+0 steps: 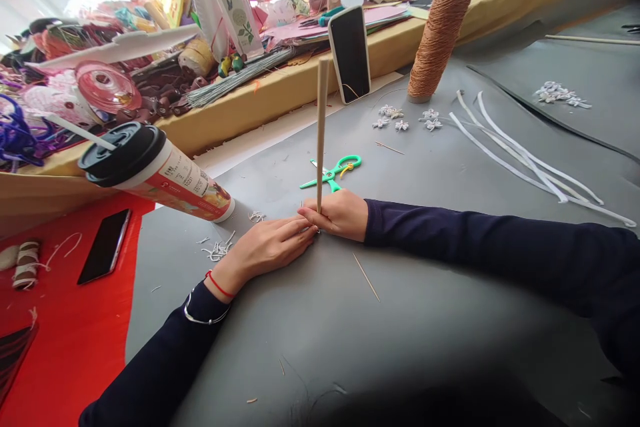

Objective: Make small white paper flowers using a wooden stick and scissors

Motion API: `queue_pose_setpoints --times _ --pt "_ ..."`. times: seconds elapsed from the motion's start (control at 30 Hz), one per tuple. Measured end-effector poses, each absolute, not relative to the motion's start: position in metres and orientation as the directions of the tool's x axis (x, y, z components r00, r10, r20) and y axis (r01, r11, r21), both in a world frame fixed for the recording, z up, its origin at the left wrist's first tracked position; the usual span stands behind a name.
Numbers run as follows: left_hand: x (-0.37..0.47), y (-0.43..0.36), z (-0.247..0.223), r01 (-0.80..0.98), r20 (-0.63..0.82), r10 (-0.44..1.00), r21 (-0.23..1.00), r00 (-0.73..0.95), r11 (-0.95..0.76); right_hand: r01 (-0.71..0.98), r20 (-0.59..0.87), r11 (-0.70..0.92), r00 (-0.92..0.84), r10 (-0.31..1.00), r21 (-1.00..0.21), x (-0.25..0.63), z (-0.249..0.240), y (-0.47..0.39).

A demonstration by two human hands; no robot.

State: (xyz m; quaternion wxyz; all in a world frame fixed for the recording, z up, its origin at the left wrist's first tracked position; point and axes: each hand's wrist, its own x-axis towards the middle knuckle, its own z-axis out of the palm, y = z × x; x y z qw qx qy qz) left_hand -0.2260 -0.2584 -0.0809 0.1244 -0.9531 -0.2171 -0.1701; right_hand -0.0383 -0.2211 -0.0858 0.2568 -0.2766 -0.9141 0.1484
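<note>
My right hand point(342, 215) is closed around the lower end of a thin wooden stick point(323, 127), which stands nearly upright. My left hand point(273, 242) meets it from the left, its fingers pressed together at the foot of the stick. A tiny white bit shows by the left fingertips, but what they hold is mostly hidden. Just behind the hands lie green-handled scissors point(330, 175). White cord scraps point(219, 250) are beside the left wrist, and a thin wooden sliver point(367, 277) rests in front of the right hand.
A lidded paper cup point(165, 177) with a straw stands left. Behind are a propped phone point(349, 53), a spool of brown cord point(443, 37) and small white knotted flowers point(401, 125). White strips point(530, 153) lie right. A cluttered ledge point(245, 97) runs along the back.
</note>
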Motion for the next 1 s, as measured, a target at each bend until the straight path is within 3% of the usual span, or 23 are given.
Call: queue_pose_setpoints --times 0.23,0.43,1.0 --pt "-0.2289 -0.257 -0.0875 0.499 0.376 0.425 -0.121 0.823 -0.858 0.4 0.406 0.845 -0.748 0.525 -0.356 -0.039 -0.0867 -0.2204" --pt "-0.2265 -0.2575 -0.0876 0.53 0.417 0.494 0.034 0.763 -0.848 0.259 0.489 0.777 -0.653 0.579 -0.573 -0.0346 -0.0849 -0.2171" --pt "-0.2242 -0.2561 -0.088 0.553 0.455 0.483 -0.026 0.748 -0.832 0.274 0.407 0.789 -0.737 0.54 -0.551 -0.0358 -0.088 -0.2153"
